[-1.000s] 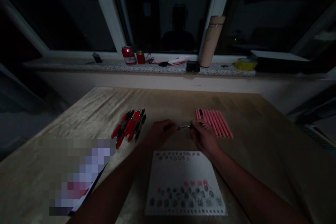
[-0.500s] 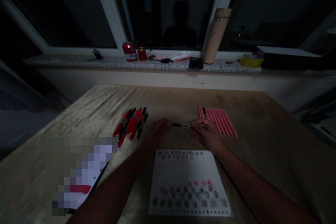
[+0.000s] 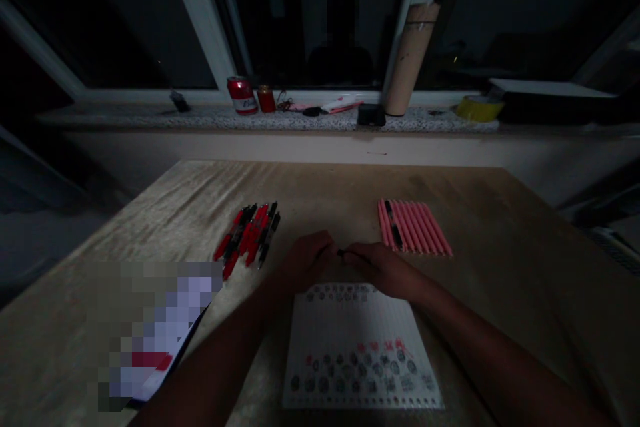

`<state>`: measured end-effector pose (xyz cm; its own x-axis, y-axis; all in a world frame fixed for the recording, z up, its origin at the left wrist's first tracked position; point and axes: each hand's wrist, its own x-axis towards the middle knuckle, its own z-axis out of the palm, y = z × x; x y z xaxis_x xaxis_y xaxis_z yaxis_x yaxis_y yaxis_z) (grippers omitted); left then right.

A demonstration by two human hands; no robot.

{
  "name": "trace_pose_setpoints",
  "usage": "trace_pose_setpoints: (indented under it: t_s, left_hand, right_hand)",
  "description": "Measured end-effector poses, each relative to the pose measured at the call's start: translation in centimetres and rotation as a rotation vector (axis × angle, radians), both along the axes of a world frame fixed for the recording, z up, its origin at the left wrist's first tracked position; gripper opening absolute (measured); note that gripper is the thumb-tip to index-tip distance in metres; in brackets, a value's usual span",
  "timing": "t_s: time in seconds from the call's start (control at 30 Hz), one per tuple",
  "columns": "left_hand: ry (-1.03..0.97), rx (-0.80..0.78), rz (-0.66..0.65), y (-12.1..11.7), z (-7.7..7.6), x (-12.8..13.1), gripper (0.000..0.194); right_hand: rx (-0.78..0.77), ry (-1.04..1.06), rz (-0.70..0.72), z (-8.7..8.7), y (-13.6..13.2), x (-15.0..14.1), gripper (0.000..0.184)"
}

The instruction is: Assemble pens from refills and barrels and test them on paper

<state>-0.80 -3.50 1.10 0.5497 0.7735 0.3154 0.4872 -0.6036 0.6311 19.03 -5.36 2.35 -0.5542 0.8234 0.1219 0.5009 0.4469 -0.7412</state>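
Observation:
My right hand [image 3: 383, 268] is closed around a black pen [image 3: 341, 253], one dark end of which pokes out toward the left; the rest is hidden by the fingers. Facing it across a small gap, my left hand [image 3: 306, 257] has its fingers curled together, with a dark sliver at the fingertips too dim to name. Below both hands lies a lined notebook sheet [image 3: 350, 327] with rows of black and red scribbled marks. Several red and black pens [image 3: 250, 233] lie bunched to the left. Pink pens [image 3: 420, 227] rest side by side at the right, with a black pen [image 3: 393, 225] among them.
A partly pixelated phone-like object [image 3: 173, 333] lies at the table's left. On the windowsill behind stand a red can [image 3: 242, 95], a small red jar [image 3: 266, 99], a cardboard tube [image 3: 413, 60], yellow tape [image 3: 479, 109] and a dark box [image 3: 550, 107].
The pen stretched between both hands is now mostly hidden in my right hand. Both hands sit slightly lower, my right hand farther left, uncovering more of the pink row.

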Motion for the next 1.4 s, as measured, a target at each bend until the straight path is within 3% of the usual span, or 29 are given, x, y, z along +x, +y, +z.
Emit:
trace_pose_setpoints:
  t_s: [0.3, 0.67, 0.77, 0.97, 1.03, 1.13, 1.27, 1.4]
  left_hand:
    - [-0.071, -0.146, 0.049, -0.5, -0.5, 0.9, 0.037]
    - [-0.216, -0.328, 0.126, -0.3, -1.1, 1.8, 0.039]
    - [-0.221, -0.307, 0.128, -0.4, -0.9, 1.8, 0.038]
    - [-0.122, -0.141, 0.050, -0.5, -0.2, 1.3, 0.036]
    - [-0.118, -0.174, 0.032, -0.5, -0.3, 1.2, 0.038]
    - [-0.155, -0.255, 0.031, -0.5, -0.5, 1.4, 0.039]
    - [-0.230, -0.366, 0.128, -0.5, -0.7, 1.8, 0.041]
    - [-0.273, -0.460, 0.233, -0.5, -0.8, 2.3, 0.046]
  right_hand:
    - [0.039, 0.019, -0.040, -0.8, -0.3, 0.1, 0.035]
    - [0.208, -0.165, -0.118, -0.9, -0.5, 0.0, 0.029]
    - [0.110, -0.053, -0.099, -0.8, -0.2, 0.0, 0.030]
    - [-0.494, 0.257, 0.010, -0.7, 0.1, 0.4, 0.042]
    - [-0.528, 0.261, 0.037, -0.7, 0.1, 0.6, 0.042]
    - [-0.298, 0.175, -0.007, -0.8, -0.1, 0.4, 0.040]
    - [0.077, -0.038, -0.104, -1.1, -0.5, -0.1, 0.032]
    - [0.305, -0.349, -0.206, -1.4, -0.5, -0.5, 0.029]
